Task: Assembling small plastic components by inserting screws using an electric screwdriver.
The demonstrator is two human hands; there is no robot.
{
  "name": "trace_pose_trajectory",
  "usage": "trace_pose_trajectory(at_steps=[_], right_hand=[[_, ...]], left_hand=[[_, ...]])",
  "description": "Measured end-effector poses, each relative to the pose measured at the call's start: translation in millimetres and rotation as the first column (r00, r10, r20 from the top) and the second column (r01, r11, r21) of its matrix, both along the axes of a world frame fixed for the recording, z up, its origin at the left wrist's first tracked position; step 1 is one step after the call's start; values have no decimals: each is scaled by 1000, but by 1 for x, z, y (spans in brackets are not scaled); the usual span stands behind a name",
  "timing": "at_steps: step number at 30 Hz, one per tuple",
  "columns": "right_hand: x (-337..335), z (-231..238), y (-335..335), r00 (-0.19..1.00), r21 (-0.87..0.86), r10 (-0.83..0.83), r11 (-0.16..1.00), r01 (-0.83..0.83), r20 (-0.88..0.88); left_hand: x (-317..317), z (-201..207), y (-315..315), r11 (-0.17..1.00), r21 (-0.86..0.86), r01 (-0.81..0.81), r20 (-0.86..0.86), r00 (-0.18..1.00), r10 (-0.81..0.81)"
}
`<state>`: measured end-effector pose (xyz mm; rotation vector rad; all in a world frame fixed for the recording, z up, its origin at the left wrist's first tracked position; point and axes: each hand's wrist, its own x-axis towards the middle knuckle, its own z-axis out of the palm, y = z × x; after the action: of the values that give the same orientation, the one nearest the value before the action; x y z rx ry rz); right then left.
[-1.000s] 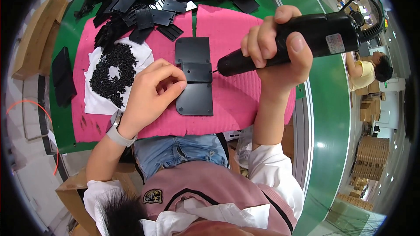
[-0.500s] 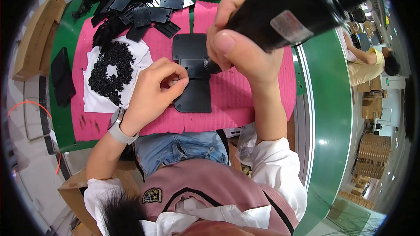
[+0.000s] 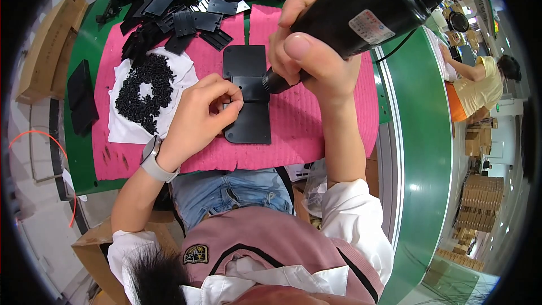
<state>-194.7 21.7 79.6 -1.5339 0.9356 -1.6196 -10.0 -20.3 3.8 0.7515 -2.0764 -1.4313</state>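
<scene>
My right hand (image 3: 316, 56) is wrapped round a black electric screwdriver (image 3: 361, 14). It is held at a slant, its nose low at the right edge of a black plastic assembly (image 3: 247, 127) made of flat plates joined in the middle. The tool's tip is hidden against the plates. At the assembly's left edge rests my left hand (image 3: 203, 110), thumb and forefinger brought together; what they pinch, if anything, is hidden. Left of this hand, a heap of small black screws (image 3: 144, 93) lies on a white cloth (image 3: 121, 133).
A pink ribbed mat (image 3: 305, 130) covers part of the green table (image 3: 418, 152). Many black plates and brackets (image 3: 197, 8) are piled at the back. Another black assembly (image 3: 82, 99) lies at the left edge. A person in yellow (image 3: 477, 82) is at the far right.
The screwdriver's body has tilted slightly lower in my right hand, its nose staying by the plates. My left hand has hardly moved. The person at far right has shifted.
</scene>
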Motion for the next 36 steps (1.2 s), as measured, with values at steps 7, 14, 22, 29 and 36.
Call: trace_pose_trajectory(at_steps=[7,14,22,29,36], right_hand=[[-6,-3,1,997,-11,71,997,-70,39],[-11,-1,0,990,17,124,992,-125,69],[-13,-3,-4,985,32,155,987,-157,70],[4,-11,-1,999,-119,-10,993,14,32],[-18,-1,4,948,-172,220,968,-183,231]], left_hand=[[-1,-3,-1,1000,31,-2,-21,1000,2],[0,-5,-3,999,10,42,-18,999,-41],[-3,-4,-2,998,66,0,-23,1000,2],[-2,-6,-3,999,44,-5,-45,999,7],[3,-5,-4,928,-254,-273,-203,953,225]])
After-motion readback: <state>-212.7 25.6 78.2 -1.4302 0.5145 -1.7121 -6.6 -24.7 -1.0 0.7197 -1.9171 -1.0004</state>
